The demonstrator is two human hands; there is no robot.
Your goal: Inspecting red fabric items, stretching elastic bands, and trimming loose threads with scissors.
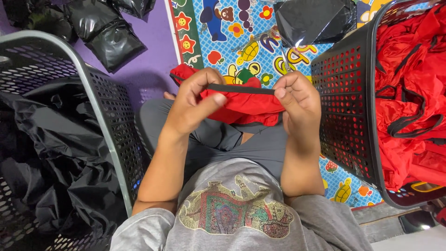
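A small red fabric bag (pixel 246 106) with a black strap (pixel 241 89) is held in front of me over my lap. My left hand (pixel 193 100) pinches the left end of the strap and the red cloth. My right hand (pixel 299 100) pinches the right end, so the strap is stretched flat between both hands. The red cloth hangs bunched below the strap, partly hidden behind my fingers.
A black perforated basket (pixel 346 111) on my right holds several red bags with black straps (pixel 413 88). A grey-rimmed black basket (pixel 111 121) on my left holds black plastic packets (pixel 55 144). More black packets (pixel 111 32) lie on the purple floor and one black packet (pixel 313 18) on the colourful play mat (pixel 223 32).
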